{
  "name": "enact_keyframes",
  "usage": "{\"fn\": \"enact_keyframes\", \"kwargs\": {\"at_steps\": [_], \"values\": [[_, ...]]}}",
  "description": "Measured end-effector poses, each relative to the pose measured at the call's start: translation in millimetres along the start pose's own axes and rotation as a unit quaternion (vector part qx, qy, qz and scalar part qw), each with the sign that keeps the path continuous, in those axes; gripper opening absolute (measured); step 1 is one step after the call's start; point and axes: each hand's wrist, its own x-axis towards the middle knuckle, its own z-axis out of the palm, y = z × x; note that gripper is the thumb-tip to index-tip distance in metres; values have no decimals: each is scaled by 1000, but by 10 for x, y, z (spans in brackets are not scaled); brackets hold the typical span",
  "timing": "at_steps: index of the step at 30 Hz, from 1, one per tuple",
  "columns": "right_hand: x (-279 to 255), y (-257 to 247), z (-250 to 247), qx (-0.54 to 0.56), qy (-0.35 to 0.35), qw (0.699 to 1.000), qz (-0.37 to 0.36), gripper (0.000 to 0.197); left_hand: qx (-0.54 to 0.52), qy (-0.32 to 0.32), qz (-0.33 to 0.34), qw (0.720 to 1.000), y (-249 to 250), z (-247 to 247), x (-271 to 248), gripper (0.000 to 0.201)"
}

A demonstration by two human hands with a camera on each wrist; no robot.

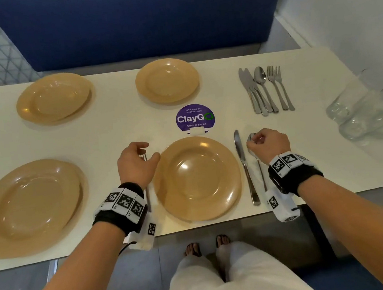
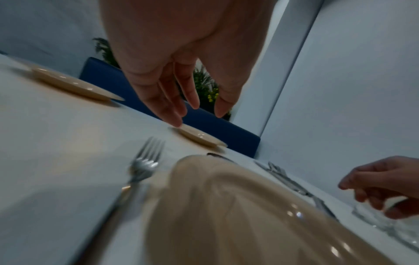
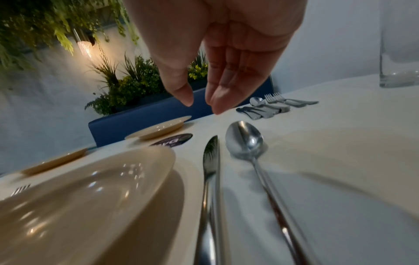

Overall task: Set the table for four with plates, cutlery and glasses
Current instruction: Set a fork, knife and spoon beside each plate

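Four tan plates stand on the white table. Around the near right plate lie a fork on its left and a knife and a spoon on its right. My left hand hovers above the fork's tines with relaxed fingers, holding nothing. My right hand hangs just over the spoon's bowl, thumb and fingers close together but empty. The near left plate, far left plate and far right plate have no cutlery beside them.
A pile of spare knives, forks and a spoon lies at the far right. Several clear glasses stand near the right edge. A purple round sticker marks the table's middle. A blue bench back runs along the far side.
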Motion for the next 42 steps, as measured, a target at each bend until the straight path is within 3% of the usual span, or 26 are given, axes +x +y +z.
{"fn": "enact_keyframes", "kwargs": {"at_steps": [5,11,17,22,27,30,33,35,39,42], "values": [[394,-63,-254,8,2,1000,-2,26,-1,-61,80,995,665,454,307,46],[1148,206,-531,8,-1,1000,11,24,29,-126,120,984,1395,1317,646,43],[1987,510,-664,-31,-64,997,-1,21,104,-162,81,978,1990,2355,974,31],[2472,459,-574,-81,-113,989,-59,26,179,-193,46,964,2241,2970,1145,31],[2750,336,-426,-142,-156,975,-71,27,245,-182,24,952,2330,3243,1229,27],[2837,344,-366,-154,-173,971,-56,15,281,-176,28,943,2378,3290,1239,28],[2878,359,-303,-160,-176,970,-37,35,297,-184,19,937,2422,3321,1258,28],[2900,366,-274,-161,-184,969,-35,37,303,-191,14,933,2443,3348,1281,35],[2922,398,-313,-163,-190,968,-29,22,322,-204,23,924,2484,3392,1292,38],[2931,452,-360,-130,-172,976,-17,23,333,-212,29,918,2510,3394,1295,32]]}}
